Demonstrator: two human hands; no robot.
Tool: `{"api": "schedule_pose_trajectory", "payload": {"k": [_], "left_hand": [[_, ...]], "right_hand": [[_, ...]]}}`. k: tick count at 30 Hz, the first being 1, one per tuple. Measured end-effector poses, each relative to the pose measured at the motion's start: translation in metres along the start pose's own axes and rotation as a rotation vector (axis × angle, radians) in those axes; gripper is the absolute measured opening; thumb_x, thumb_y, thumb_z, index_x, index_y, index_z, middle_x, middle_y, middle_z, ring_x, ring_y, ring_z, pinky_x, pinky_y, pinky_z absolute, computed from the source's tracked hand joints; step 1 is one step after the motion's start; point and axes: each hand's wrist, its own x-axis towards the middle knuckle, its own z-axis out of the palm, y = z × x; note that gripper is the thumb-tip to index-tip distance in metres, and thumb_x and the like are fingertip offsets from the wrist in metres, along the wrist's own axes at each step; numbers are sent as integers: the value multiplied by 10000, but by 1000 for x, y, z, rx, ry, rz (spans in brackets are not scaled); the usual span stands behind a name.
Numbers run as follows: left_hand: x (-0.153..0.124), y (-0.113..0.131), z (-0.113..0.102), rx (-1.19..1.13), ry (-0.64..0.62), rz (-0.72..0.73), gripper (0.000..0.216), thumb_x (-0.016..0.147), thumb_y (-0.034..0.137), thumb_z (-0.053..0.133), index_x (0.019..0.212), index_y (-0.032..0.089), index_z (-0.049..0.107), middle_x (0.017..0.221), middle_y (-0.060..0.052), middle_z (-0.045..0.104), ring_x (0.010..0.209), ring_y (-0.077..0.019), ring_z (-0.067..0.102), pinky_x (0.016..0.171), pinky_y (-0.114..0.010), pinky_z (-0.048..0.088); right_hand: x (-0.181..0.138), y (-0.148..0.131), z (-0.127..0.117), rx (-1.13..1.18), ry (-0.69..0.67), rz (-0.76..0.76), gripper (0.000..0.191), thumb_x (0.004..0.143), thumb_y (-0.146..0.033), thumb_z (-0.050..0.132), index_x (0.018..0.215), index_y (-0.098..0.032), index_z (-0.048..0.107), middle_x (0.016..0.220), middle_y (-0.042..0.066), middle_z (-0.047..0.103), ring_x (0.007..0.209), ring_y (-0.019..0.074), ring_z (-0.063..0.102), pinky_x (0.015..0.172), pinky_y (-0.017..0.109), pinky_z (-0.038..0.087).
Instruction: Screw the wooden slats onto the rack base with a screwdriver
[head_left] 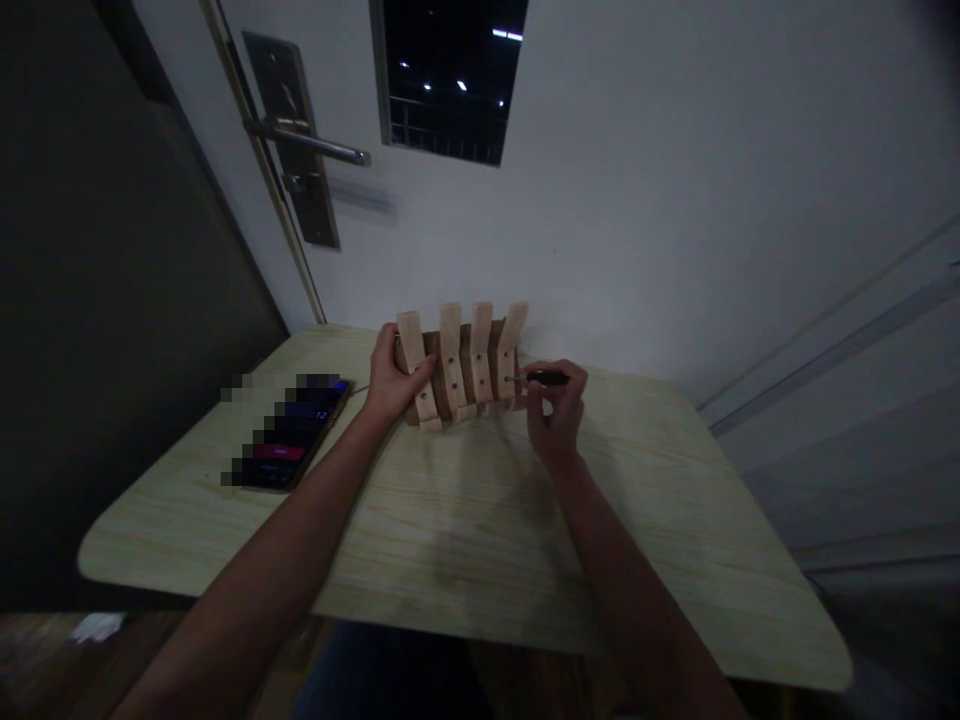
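A wooden rack stands tilted up on the table, with several pale angled pegs fixed by dark screws to a browner back board. My left hand grips its left end, the thumb across the front by the leftmost peg. In my right hand is a small screwdriver with a dark handle, pinched between the fingers. Its thin shaft points left, and the tip is at the lower screw of the rightmost peg. Whether the tip sits in the screw head is too small to tell.
A lit phone lies left of my left forearm on the light wooden table. Behind the table is a white door with a metal lever handle and a dark window. Something white is on the floor.
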Motion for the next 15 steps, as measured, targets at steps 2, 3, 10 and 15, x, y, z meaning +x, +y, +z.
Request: {"api": "schedule_pose_trajectory", "payload": {"k": [2,3,10,15], "left_hand": [[1,0,0,-5,2,-4,432,659,337,713,1011,215,495,960,-28,568,860,-184,562,770,-334,475],[1,0,0,-9,4,-6,431,659,338,713,1010,216,494,957,-26,568,860,-183,562,769,-331,474],[1,1,-1,-7,6,5,423,651,342,718,993,216,503,941,-23,567,848,-179,558,759,-323,469],[1,0,-1,2,-1,9,424,658,345,717,997,216,498,948,-31,571,858,-190,563,767,-340,474]], "right_hand": [[-1,0,1,26,-23,-7,291,911,-266,463,1188,-265,373,1116,84,592,931,159,658,726,321,594],[-1,0,2,31,-33,-3,311,918,-266,451,1213,-266,354,1130,91,595,941,162,661,734,327,594],[2,-2,2,-16,19,59,360,879,-258,544,1209,-276,400,958,29,658,820,143,687,629,260,597],[2,1,0,2,25,87,338,840,-265,591,1130,-265,416,986,35,616,825,139,672,602,242,595]]}}
